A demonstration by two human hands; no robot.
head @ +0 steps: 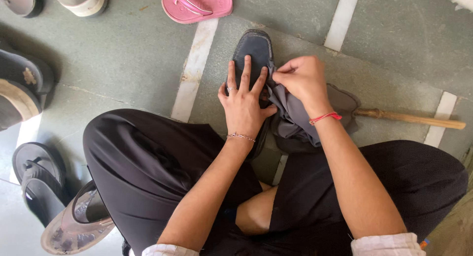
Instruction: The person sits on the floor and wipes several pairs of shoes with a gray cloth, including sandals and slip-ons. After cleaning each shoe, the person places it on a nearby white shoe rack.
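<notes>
A dark blue-grey shoe [253, 49] lies on the stone floor in front of my crossed legs, toe pointing away. My left hand [244, 101] rests flat on top of the shoe, fingers spread, with a ring and a thin bracelet. My right hand [303, 79], a red thread on its wrist, pinches a grey cloth [295, 120] against the shoe's right side. The cloth bunches under my right wrist and hides the shoe's rear part.
A wooden stick [409, 118] lies on the floor to the right, its end under the cloth. A pink sandal [197, 5] sits at the top. Several dark sandals [37, 175] and a worn beige shoe [74, 226] lie at the left.
</notes>
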